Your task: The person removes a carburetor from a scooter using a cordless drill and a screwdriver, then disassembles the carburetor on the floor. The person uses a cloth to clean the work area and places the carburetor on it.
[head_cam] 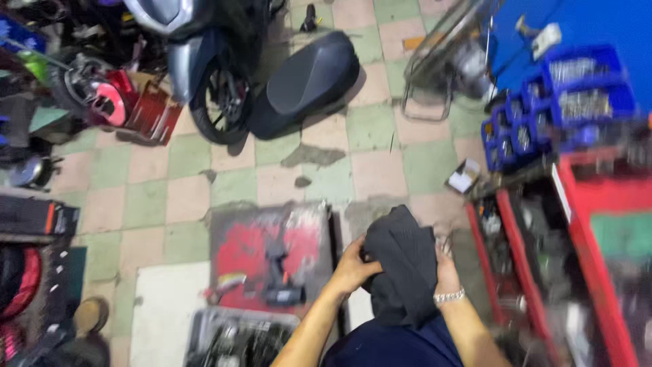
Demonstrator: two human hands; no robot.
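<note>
A dark grey ribbed cloth is bunched up low in the middle of the head view. My left hand grips its left side with curled fingers. My right hand, with a silver bracelet at the wrist, holds its right side. Both hands are over my dark blue lap, above the tiled floor. Part of the right hand is hidden behind the cloth.
A red worn mat with a black power tool lies left of my hands. A red tool cart stands at the right, blue parts bins above it. A detached scooter seat and a scooter are farther back.
</note>
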